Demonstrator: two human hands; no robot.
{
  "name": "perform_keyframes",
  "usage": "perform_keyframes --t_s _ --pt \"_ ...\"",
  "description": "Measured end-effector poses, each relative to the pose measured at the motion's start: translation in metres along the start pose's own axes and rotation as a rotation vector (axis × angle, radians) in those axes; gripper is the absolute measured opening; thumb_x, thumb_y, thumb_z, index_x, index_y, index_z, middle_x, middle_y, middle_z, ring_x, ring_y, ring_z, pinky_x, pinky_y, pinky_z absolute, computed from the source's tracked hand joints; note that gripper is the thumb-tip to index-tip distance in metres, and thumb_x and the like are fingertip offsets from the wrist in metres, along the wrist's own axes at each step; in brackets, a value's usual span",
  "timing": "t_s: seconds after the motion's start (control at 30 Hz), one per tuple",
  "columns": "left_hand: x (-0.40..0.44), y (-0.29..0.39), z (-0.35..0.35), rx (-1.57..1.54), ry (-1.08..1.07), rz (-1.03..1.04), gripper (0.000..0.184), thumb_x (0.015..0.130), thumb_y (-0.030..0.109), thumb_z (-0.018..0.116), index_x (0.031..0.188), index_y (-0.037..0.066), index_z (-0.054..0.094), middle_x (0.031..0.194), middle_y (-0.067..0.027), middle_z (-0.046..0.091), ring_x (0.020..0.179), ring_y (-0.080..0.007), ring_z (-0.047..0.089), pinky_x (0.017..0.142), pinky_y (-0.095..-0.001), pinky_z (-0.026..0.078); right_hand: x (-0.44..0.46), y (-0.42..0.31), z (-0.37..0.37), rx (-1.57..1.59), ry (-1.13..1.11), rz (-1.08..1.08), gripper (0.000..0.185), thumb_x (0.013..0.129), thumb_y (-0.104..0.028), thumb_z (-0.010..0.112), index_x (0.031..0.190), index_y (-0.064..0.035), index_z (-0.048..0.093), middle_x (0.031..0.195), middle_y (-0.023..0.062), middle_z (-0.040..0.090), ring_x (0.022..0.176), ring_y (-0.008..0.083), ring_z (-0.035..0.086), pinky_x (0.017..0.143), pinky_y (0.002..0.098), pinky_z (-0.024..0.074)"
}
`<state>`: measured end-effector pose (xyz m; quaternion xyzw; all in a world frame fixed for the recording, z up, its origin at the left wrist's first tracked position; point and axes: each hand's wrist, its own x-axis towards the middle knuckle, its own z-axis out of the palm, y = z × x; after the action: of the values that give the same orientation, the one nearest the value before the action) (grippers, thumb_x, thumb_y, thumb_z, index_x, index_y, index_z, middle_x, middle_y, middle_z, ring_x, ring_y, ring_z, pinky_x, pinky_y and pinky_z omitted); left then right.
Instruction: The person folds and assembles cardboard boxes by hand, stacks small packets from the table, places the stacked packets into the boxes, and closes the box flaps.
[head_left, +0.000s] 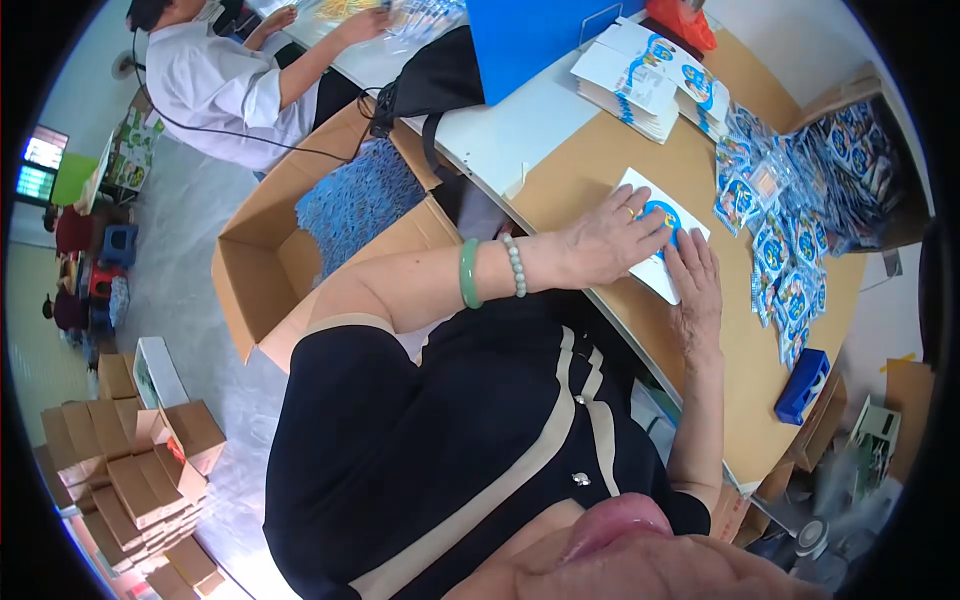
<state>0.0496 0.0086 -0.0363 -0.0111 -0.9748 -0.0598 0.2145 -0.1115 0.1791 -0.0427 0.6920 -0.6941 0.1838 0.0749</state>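
A flat white carton with a blue round print [657, 272] lies on the brown work surface, partly covered by both hands. My left hand [612, 238], with a ring on one finger, rests across its top with fingers stretched over the print. A green bangle and a bead bracelet circle that wrist. My right hand [697, 285] lies along the carton's right edge, fingers extended and close together. Its thumb is hard to see. To the right is a heap of small blue-and-white sachets [790, 270]. Stacked flat cartons [640, 85] with similar prints lie beyond the hands.
A blue tape dispenser [801, 387] stands near the table's right edge. A box packed with sachets [910, 190] is at far right. An open cardboard box [250, 270] holding blue material stands left of the table. Another person [225, 85] works at the upper left.
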Motion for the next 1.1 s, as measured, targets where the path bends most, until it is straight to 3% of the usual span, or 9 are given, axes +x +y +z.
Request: perform_keyframes --t_s 0.1,0.37,0.53,0.63,0.8,0.9,0.97,1.03,1.1 --pt "-0.002 0.003 0.008 0.143 0.162 0.049 0.050 0.078 0.019 0.073 0.121 -0.002 0.056 0.122 -0.0191 0.055 0.120 -0.0449 0.050 0.104 -0.0542 0.040 0.001 -0.012 -0.006 -0.051 -0.010 0.038 0.048 0.087 -0.004 0.055 0.136 -0.0055 0.055 0.145 0.0127 0.051 0.141 0.0330 0.040 0.117 0.0491 0.0270" --pt "-0.002 0.004 0.008 0.145 0.157 0.046 0.060 0.072 0.029 0.080 0.118 -0.002 0.057 0.121 -0.0181 0.055 0.119 -0.0442 0.050 0.103 -0.0536 0.039 -0.006 -0.003 0.017 -0.106 0.173 -0.040 0.046 0.086 0.003 0.056 0.131 -0.0047 0.058 0.139 0.0120 0.056 0.135 0.0334 0.048 0.112 0.0482 0.0367" --pt "-0.002 0.005 -0.003 0.065 0.095 0.020 0.059 0.076 0.022 0.075 0.127 0.001 0.054 0.128 -0.0177 0.053 0.125 -0.0434 0.049 0.108 -0.0522 0.038 -0.004 -0.004 0.013 -0.091 0.160 -0.046 0.046 0.085 0.004 0.057 0.130 -0.0045 0.058 0.138 0.0130 0.057 0.133 0.0335 0.050 0.110 0.0489 0.0391" --pt "0.001 0.003 -0.004 0.060 0.037 0.037 0.058 0.075 0.023 0.076 0.124 0.000 0.055 0.121 -0.0170 0.057 0.123 -0.0443 0.050 0.106 -0.0521 0.040 -0.004 -0.007 0.010 -0.063 0.159 -0.042 0.049 0.081 0.007 0.056 0.129 -0.0045 0.059 0.137 0.0137 0.057 0.133 0.0329 0.050 0.111 0.0492 0.0387" --pt "0.006 -0.009 0.009 -0.076 0.023 0.066 0.051 0.075 0.021 0.076 0.118 0.001 0.058 0.110 -0.0146 0.062 0.114 -0.0421 0.056 0.101 -0.0506 0.045 -0.002 -0.010 -0.003 -0.064 0.033 0.037 0.045 0.086 0.000 0.055 0.131 -0.0042 0.058 0.138 0.0142 0.057 0.134 0.0335 0.049 0.112 0.0495 0.0354" --pt "0.002 -0.005 0.009 0.118 0.203 0.174 0.041 0.076 0.017 0.073 0.112 0.002 0.061 0.099 -0.0136 0.065 0.105 -0.0356 0.061 0.097 -0.0481 0.047 -0.010 0.001 0.013 -0.165 0.091 -0.034 0.048 0.084 0.001 0.054 0.132 -0.0037 0.057 0.139 0.0147 0.055 0.136 0.0334 0.047 0.113 0.0497 0.0336" --pt "0.001 0.000 0.004 -0.085 0.061 -0.065 0.038 0.076 0.017 0.073 0.109 0.003 0.061 0.103 -0.0134 0.064 0.102 -0.0332 0.062 0.095 -0.0459 0.049 -0.012 0.003 0.013 -0.215 0.047 -0.041 0.052 0.082 0.000 0.055 0.134 -0.0032 0.054 0.142 0.0144 0.052 0.136 0.0322 0.047 0.113 0.0491 0.0339" --pt "0.000 -0.006 0.004 -0.052 0.177 0.146 0.041 0.077 0.020 0.074 0.113 0.003 0.061 0.108 -0.0131 0.063 0.104 -0.0349 0.061 0.095 -0.0445 0.049 -0.009 -0.006 0.006 -0.190 0.065 -0.017 0.054 0.080 -0.005 0.060 0.133 -0.0050 0.055 0.143 0.0124 0.052 0.136 0.0297 0.046 0.112 0.0480 0.0345" --pt "-0.004 -0.004 0.005 0.063 0.169 0.175 0.045 0.078 0.023 0.075 0.116 0.003 0.061 0.114 -0.0125 0.063 0.112 -0.0355 0.059 0.097 -0.0451 0.047 -0.013 -0.006 0.006 -0.168 0.075 -0.019 0.055 0.080 -0.008 0.064 0.134 -0.0062 0.054 0.144 0.0111 0.051 0.137 0.0295 0.045 0.112 0.0465 0.0348"
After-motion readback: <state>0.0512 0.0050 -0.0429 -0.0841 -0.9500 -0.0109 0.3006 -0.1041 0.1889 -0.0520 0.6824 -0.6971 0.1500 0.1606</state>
